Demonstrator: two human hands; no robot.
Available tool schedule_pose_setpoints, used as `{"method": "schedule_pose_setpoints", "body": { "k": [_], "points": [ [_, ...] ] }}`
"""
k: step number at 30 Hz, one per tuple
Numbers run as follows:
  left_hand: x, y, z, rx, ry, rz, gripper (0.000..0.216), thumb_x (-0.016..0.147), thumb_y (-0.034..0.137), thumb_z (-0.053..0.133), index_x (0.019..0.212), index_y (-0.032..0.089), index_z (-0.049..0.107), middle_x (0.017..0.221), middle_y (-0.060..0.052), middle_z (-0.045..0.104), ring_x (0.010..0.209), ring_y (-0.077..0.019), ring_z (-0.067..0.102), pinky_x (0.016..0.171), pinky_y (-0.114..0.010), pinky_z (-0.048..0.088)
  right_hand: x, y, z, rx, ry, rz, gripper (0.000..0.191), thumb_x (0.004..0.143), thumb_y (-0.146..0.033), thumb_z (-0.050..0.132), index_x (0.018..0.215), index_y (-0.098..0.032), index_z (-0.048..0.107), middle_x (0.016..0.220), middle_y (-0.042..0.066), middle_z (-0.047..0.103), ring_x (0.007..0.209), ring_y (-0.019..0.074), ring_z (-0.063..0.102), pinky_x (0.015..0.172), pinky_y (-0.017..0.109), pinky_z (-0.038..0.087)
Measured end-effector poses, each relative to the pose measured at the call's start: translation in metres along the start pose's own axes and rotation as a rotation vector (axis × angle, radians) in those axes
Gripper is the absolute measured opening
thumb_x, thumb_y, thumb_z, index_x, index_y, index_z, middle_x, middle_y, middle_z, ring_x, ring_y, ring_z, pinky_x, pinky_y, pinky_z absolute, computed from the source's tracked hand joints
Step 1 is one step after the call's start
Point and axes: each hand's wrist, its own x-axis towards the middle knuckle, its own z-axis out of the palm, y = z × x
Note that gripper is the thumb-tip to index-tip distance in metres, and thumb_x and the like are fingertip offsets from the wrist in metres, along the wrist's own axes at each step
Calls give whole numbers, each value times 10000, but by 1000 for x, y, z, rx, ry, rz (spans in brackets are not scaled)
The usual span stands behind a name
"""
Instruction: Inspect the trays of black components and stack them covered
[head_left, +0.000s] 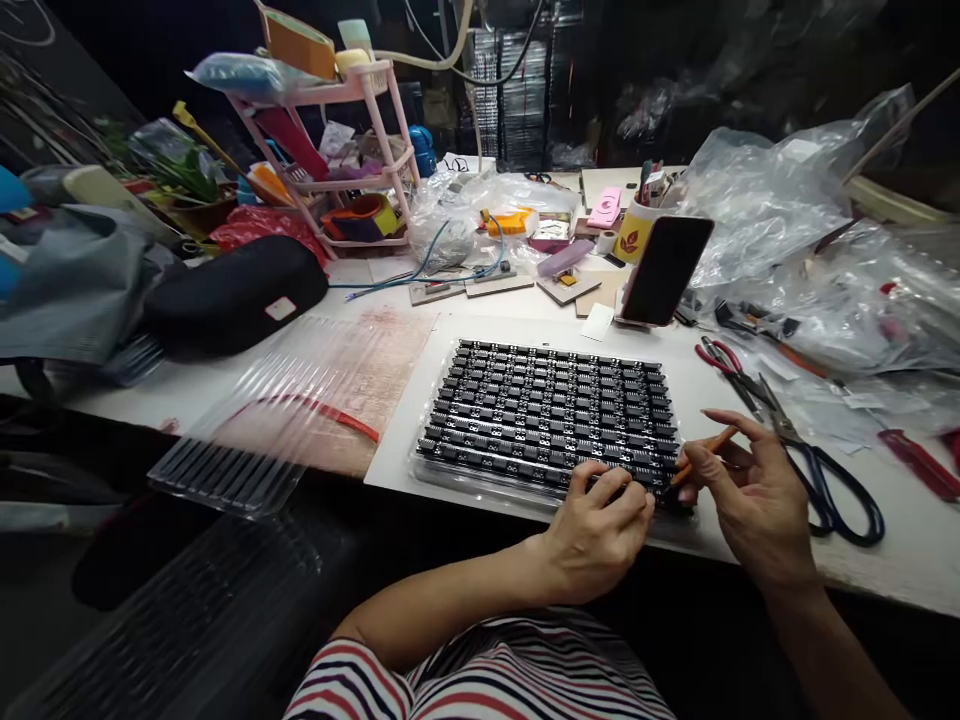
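A clear plastic tray [435, 470] filled with rows of small black components [551, 405] lies on the white table in front of me. My left hand [600, 530] rests curled at the tray's near right corner, its fingertips pinched on the front row of components. My right hand [754, 495] is closed around a thin orange tool [701, 452], whose tip points at the same corner, beside my left fingertips.
An empty clear ribbed tray [277, 420] overhangs the table edge at left. Blue-handled scissors [817, 470] and red-handled pliers [724, 362] lie to the right. A phone [664, 270] leans upright behind the tray. Plastic bags, a pink rack [352, 150] and a black case [232, 295] crowd the back.
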Motion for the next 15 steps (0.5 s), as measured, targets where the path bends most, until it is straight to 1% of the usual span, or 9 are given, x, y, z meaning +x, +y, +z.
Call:
{"method": "schedule_pose_setpoints", "body": {
  "k": [2,4,6,8,10,12,13,15],
  "points": [
    [1,0,-9,-31,-22,-37,239,921,157,438,1077,127,616,966,-66,670,1038,-196,574,975,-383,397,-1,-3,-1,-13,38,-12,512,735,-401,725,1180,-235,532,727,-15,619,469,129,575,395,269,523],
    [-1,-5,-23,-71,-42,-115,279,925,187,429,1154,161,586,1070,-79,659,1117,-213,558,1027,-398,390,-3,-7,-3,-18,135,-37,501,749,-386,715,1201,-265,537,768,7,630,495,142,580,423,289,514],
    [-9,-18,-42,-68,1,-202,319,914,207,464,1222,174,543,1161,-101,631,1191,-243,526,1059,-432,383,-5,-10,-5,8,261,-56,462,774,-360,695,1209,-310,546,796,24,635,541,164,589,453,307,488],
    [-21,-36,-65,0,82,-276,348,895,204,515,1242,175,525,1184,-123,616,1210,-282,517,1046,-484,394,-8,-12,-6,61,346,-46,413,796,-347,671,1195,-346,563,782,30,627,584,191,592,456,326,451],
    [-36,-53,-90,76,114,-346,332,891,216,533,1223,209,545,1175,-118,616,1191,-303,531,1014,-513,414,-10,-10,-6,112,377,-20,384,804,-349,659,1178,-357,573,756,27,615,589,202,584,439,329,426],
    [-49,-63,-116,85,80,-387,296,899,268,531,1193,262,574,1182,-86,611,1180,-299,537,986,-499,438,-11,-7,-5,152,367,2,397,794,-352,668,1178,-340,570,737,15,607,586,198,583,419,314,420],
    [-54,-65,-128,74,63,-393,280,904,294,528,1177,274,584,1190,-78,606,1163,-287,546,969,-481,453,-11,-5,-3,166,361,10,411,787,-354,674,1183,-326,564,732,10,604,590,195,587,410,301,420],
    [-62,-63,-149,43,33,-396,276,911,331,524,1169,254,582,1212,-81,585,1105,-251,569,925,-449,482,-9,-3,1,180,364,22,424,786,-354,673,1190,-299,557,716,7,603,598,191,597,397,277,415]
  ]
}}
